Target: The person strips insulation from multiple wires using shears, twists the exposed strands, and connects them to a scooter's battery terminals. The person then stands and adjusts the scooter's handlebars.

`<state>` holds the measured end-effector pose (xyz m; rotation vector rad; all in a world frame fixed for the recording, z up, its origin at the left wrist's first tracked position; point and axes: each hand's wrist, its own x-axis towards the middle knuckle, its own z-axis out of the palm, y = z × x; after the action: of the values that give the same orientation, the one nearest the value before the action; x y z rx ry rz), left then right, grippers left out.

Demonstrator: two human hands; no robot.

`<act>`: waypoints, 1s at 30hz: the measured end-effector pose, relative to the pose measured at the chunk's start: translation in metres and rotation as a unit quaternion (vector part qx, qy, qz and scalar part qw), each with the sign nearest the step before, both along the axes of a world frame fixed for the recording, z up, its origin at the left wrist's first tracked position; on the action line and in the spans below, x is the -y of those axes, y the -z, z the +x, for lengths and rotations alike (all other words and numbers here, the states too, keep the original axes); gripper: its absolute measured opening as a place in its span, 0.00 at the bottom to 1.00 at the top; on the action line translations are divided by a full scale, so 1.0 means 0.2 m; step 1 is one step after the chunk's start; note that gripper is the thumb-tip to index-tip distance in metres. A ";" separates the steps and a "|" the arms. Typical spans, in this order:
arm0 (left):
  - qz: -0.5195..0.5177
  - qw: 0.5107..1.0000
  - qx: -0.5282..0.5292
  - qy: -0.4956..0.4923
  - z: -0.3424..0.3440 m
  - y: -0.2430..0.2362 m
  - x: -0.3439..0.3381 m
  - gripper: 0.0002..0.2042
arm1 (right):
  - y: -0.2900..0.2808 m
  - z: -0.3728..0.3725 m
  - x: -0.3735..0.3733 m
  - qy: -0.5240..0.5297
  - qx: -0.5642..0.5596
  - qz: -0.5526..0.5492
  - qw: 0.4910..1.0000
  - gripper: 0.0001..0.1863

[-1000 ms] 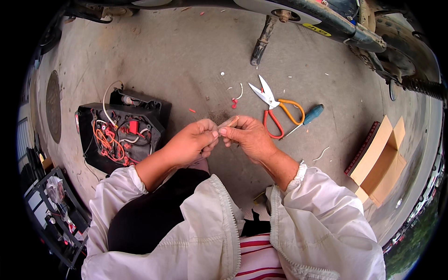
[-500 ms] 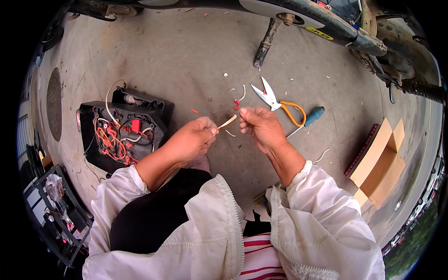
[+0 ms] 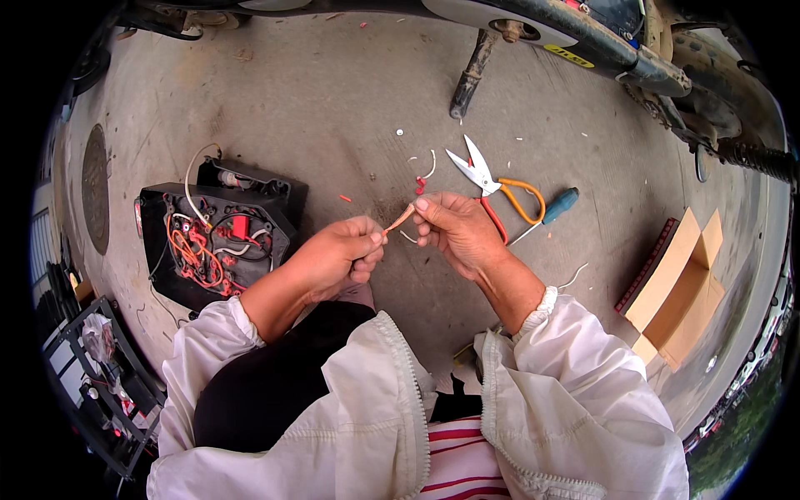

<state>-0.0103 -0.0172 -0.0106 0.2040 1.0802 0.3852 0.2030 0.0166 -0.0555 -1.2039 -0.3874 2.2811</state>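
A short length of orange wire point(image 3: 401, 220) with bare copper-coloured strands is stretched between my two hands. My left hand point(image 3: 337, 257) pinches its orange end between thumb and fingers. At the other end, my right hand point(image 3: 461, 236) grips the strand tips between thumb and forefinger. Just beyond the right hand, scissors point(image 3: 479, 172) with one orange and one red handle lie on the ground, blades spread. A screwdriver point(image 3: 562, 206) with a teal handle rests beside them. Left of my left hand is a black plastic case point(image 3: 167, 287) full of orange and white wires.
Red scraps point(image 3: 420, 185) and white wire offcuts point(image 3: 432, 162) are scattered on the concrete ahead. An opened cardboard box point(image 3: 667, 304) stands at the right. A vehicle with a metal stand point(image 3: 472, 77) spans the far side. A black rack point(image 3: 104, 367) is at the lower left.
My right hand has shifted slightly left and toward the left hand. The strands now look narrower and more gathered, and the red scissor handle has come into sight.
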 end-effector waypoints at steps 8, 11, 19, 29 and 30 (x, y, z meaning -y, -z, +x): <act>-0.005 0.999 0.014 -0.033 0.00 0.01 -0.01 0.04 | 0.06 0.08 -0.09 0.045 0.138 0.066 0.987 0.09; 0.001 0.996 0.018 -0.088 0.00 0.02 0.00 0.04 | 0.05 0.12 -0.10 -0.031 0.195 0.120 0.973 0.10; 0.025 0.998 0.022 -0.046 0.03 0.00 -0.02 0.10 | -0.08 -0.08 0.03 -0.087 0.069 0.074 0.991 0.12; 0.240 0.937 -0.144 0.208 -0.02 0.05 0.01 0.11 | -0.05 -0.05 0.05 -0.059 0.050 0.059 0.995 0.11; 0.302 0.898 -0.192 0.256 -0.01 0.03 -0.01 0.10 | -0.04 -0.04 0.06 -0.042 0.013 0.034 0.998 0.11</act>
<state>-0.0127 -0.0147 -0.0162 1.1366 1.2141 0.1919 0.1943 0.0052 -0.0481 -1.2055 -0.5317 2.3046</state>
